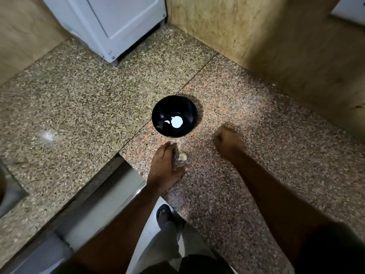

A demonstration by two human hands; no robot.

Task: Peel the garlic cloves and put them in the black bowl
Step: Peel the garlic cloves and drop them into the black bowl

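A black bowl (174, 116) stands on the speckled granite counter (79, 99). Inside it lie a small pale clove (167, 122) and a round white patch that may be a reflection. An unpeeled garlic piece (182, 156) rests on the counter below the bowl. My left hand (165, 164) lies flat, palm down, just left of that garlic, its fingers spread and its thumb below the garlic. My right hand (227, 142) hovers to the right of the bowl, blurred, with its fingers curled into a loose fist; nothing shows in it.
A white appliance (110, 26) stands at the back of the counter. Yellowish walls (276, 46) close the right and left sides. A steel sink edge (9, 186) sits at far left. The counter edge and my sandalled foot (164, 214) are below.
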